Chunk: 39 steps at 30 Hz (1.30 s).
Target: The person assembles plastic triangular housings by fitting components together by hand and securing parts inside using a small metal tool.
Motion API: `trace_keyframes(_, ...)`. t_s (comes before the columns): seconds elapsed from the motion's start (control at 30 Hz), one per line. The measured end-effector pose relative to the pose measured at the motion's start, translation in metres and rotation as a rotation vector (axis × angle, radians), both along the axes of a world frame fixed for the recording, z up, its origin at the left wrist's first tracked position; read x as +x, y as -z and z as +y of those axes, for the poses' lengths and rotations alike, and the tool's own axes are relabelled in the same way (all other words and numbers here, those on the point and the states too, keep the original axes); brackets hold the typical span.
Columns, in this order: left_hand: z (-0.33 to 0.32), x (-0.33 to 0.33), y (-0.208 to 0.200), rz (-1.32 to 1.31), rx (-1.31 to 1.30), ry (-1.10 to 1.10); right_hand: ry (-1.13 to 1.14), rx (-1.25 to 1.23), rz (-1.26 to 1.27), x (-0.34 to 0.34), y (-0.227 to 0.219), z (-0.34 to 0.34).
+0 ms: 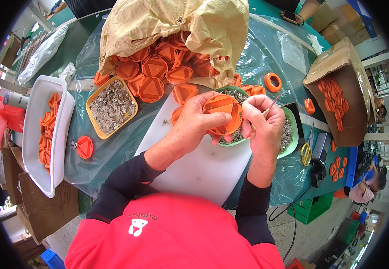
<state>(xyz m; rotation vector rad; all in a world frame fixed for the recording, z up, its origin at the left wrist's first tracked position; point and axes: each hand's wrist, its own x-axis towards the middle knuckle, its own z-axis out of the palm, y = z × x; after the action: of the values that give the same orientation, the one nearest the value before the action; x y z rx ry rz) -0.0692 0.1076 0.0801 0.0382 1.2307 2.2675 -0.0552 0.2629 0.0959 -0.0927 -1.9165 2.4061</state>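
My left hand (194, 119) pinches an orange round plastic part (219, 105), its thumb lying across the face. Close beside it, my right hand (264, 119) is closed on a thin pointed tool (272, 104), whose exact kind is unclear. The fingertips of that hand are at the part's right edge. Under both hands a green bowl (231, 143) of small parts is partly hidden. A white board (194, 172) lies beneath my forearms. Just right of my right hand, a second green bowl (292, 113) holds more small greyish pieces.
A torn brown paper sack (167, 18) spills orange parts (152, 89) at the back. Left are a yellow tray (133, 114) of small metal-looking pieces and a white tub (58, 157). A cardboard box (358, 89), yellow-handled scissors (306, 154) and a dark device (320, 152) stand right.
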Motion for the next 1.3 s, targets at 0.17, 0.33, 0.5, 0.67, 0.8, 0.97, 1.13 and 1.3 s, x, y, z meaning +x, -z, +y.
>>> trace_keyframes(0.17,0.002,0.000,0.004,0.241,-0.233,-0.144,0.069,0.124,0.052,0.003,-0.005,-0.004)
trace_keyframes(0.33,0.003,-0.002,0.006,0.368,-0.181,-0.176,0.108,0.188,0.114,0.006,-0.005,-0.003)
trace_keyframes(0.5,-0.002,0.001,-0.004,0.281,-0.075,-0.074,0.129,0.234,0.146,0.009,-0.005,-0.002)
trace_keyframes(0.67,-0.005,0.000,-0.004,0.145,-0.036,-0.017,0.137,0.239,0.134,0.008,-0.002,-0.003)
trace_keyframes(0.8,-0.009,-0.008,0.003,0.003,0.197,0.079,0.084,0.153,0.095,0.008,-0.006,-0.005)
trace_keyframes(0.97,-0.010,-0.013,0.010,-0.070,0.317,0.110,0.046,0.074,0.073,0.004,-0.005,-0.005)
trace_keyframes(1.13,-0.004,-0.013,0.004,-0.161,0.339,0.066,0.038,0.056,0.072,0.003,-0.003,-0.003)
trace_keyframes(1.3,-0.002,-0.008,0.011,0.202,0.089,-0.051,0.043,0.091,0.032,0.005,-0.003,-0.010)
